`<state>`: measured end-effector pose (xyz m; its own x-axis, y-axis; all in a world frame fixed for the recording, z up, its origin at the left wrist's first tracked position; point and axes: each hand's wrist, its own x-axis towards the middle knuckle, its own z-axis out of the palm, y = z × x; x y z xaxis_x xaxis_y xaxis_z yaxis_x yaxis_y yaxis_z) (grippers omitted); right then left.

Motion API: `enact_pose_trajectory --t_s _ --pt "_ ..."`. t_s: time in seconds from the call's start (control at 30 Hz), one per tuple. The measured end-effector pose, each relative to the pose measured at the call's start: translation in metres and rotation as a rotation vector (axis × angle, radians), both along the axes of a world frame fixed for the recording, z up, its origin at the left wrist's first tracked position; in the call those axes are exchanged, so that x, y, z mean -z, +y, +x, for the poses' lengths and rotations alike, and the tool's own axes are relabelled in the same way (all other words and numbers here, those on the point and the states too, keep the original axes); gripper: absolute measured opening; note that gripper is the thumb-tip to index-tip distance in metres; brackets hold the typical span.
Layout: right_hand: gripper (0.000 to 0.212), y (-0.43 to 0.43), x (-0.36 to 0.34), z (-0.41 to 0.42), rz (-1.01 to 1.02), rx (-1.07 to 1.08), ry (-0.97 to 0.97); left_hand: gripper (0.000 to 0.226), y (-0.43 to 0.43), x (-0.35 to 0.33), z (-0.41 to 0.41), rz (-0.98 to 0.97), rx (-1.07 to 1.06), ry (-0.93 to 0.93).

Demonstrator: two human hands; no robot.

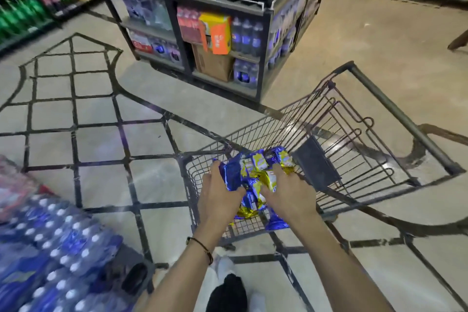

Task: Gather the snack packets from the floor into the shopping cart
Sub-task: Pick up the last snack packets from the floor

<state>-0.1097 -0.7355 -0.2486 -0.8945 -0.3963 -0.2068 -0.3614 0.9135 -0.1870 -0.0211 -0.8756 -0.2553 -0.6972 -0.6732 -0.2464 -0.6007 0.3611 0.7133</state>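
Observation:
A grey wire shopping cart (354,119) stands in front of me, its handle at the far right. Both my hands are over its near end with a bunch of shiny blue and yellow snack packets (255,167) between them. My left hand (219,192) grips the blue packets on the left side of the bunch. My right hand (288,192) grips the yellow packets on the right side. More of these packets (276,223) lie on the cart's wire bottom under my hands. My palms hide the middle of the bunch.
A shelf unit (215,33) with cola bottles and cartons stands beyond the cart. Shrink-wrapped water bottle packs (50,248) are stacked at the lower left. More drink shelves (30,0) line the far left. The tiled floor (96,114) has dark lines.

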Motion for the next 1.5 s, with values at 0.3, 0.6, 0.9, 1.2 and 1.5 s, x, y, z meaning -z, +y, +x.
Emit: enact_pose_trajectory --t_s 0.3,0.6,0.9,1.2,1.5 --pt "0.070 -0.033 0.056 -0.060 0.110 0.052 -0.106 0.076 -0.043 0.074 -0.069 0.048 0.050 -0.142" --pt "0.076 -0.056 0.169 -0.121 0.230 -0.019 -0.305 0.083 -0.068 0.173 -0.097 0.070 -0.113 -0.273" --pt "0.074 -0.083 0.281 -0.176 0.241 -0.045 -0.321 0.089 -0.067 0.291 -0.130 0.084 -0.136 -0.413" --pt "0.080 -0.120 0.358 -0.201 0.231 -0.131 -0.287 0.090 -0.076 0.361 -0.152 0.090 -0.113 -0.490" --pt "0.079 -0.122 0.346 -0.212 0.264 -0.169 -0.262 0.068 -0.092 0.333 -0.149 0.030 -0.096 -0.469"
